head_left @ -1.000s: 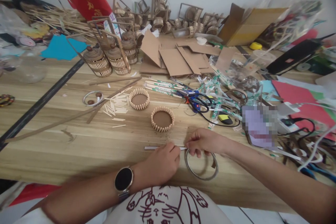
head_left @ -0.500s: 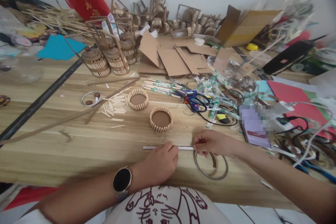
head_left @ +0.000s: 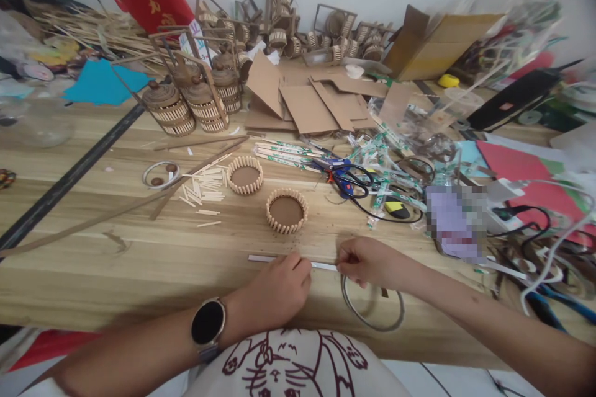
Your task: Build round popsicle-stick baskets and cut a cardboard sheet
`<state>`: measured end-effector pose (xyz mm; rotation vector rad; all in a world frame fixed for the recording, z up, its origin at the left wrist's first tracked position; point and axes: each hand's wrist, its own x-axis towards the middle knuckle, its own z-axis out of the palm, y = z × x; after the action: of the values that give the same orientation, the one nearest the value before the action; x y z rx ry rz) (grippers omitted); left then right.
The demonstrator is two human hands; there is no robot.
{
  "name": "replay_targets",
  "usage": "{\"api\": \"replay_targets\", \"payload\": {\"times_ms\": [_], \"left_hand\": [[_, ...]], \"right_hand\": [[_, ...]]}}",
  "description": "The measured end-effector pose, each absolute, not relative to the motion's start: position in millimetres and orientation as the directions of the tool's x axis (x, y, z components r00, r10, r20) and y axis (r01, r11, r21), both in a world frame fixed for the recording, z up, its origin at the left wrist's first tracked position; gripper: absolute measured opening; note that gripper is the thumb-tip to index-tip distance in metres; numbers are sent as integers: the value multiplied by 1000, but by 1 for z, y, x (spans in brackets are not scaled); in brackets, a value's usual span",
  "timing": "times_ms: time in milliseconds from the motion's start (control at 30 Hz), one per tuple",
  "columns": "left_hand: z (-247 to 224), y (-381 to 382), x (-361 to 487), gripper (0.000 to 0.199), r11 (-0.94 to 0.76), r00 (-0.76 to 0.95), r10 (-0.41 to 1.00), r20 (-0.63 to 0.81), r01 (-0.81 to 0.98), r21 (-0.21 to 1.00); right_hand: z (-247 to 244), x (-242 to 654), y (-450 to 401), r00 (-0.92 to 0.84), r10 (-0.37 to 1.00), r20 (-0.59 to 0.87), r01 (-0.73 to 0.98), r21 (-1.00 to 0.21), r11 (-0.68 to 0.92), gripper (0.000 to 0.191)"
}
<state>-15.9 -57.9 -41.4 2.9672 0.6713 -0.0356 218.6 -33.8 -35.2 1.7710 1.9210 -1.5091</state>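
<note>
A narrow white strip [head_left: 323, 267] lies along the tabletop between my two hands. My left hand [head_left: 285, 285], with a watch on its wrist, is closed on the middle of it, the fingertips partly hidden. My right hand [head_left: 361, 260] pinches the strip's right end. Just under the right hand rests a thin grey ring [head_left: 401, 316], perhaps a tape roll, with a short brown piece [head_left: 384, 292] inside its edge. Beyond my hands stand two round trays walled with short wooden sticks, a nearer one [head_left: 287, 216] and a farther one [head_left: 244, 176].
Loose short sticks [head_left: 209, 186] and a white ring [head_left: 161, 175] lie to the left. Scissors [head_left: 356, 180], wrappers and a black cable spread on the right. Behind are cardboard sheets [head_left: 310, 108], lidded stick baskets [head_left: 170, 115] and an open box [head_left: 433, 43].
Both hands and the white strip have shifted slightly left. The strip's right part now looks a little twisted. Less of the brown piece inside the grey ring shows.
</note>
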Motion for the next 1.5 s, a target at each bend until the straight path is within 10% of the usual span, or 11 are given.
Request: {"api": "replay_targets", "payload": {"times_ms": [700, 967, 1500], "left_hand": [[-39, -59, -7, 23, -883, 885, 462, -62, 466, 67], [-38, -62, -9, 20, -909, 911, 411, -14, 411, 68], [-51, -58, -10, 17, -898, 911, 411, 0, 405, 172]], "right_hand": [[-6, 191, -26, -240, 710, -662, 969, -204, 137, 18], [-5, 168, -20, -310, 694, -650, 949, -251, 189, 20], [-19, 198, -21, -291, 561, -775, 712, -567, -415, 16]]}}
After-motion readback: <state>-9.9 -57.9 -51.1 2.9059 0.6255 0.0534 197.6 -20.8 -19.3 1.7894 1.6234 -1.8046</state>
